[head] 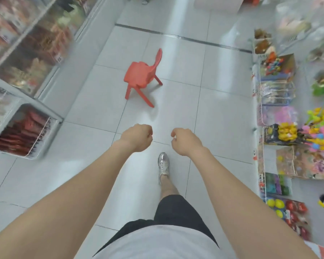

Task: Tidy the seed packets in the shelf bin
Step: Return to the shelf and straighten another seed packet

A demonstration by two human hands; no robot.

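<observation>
Well, we see blurry packs (275,94) in the right bins (260,109), and our left hand (138,137) and right hand (185,141) are empty fists held out front.

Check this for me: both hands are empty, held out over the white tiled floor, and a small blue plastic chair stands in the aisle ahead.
One thing is wrong: the small plastic chair is red, not blue, as the head view shows. The rest holds: left hand and right hand are empty over the white tiled floor, chair in the aisle ahead.
</observation>
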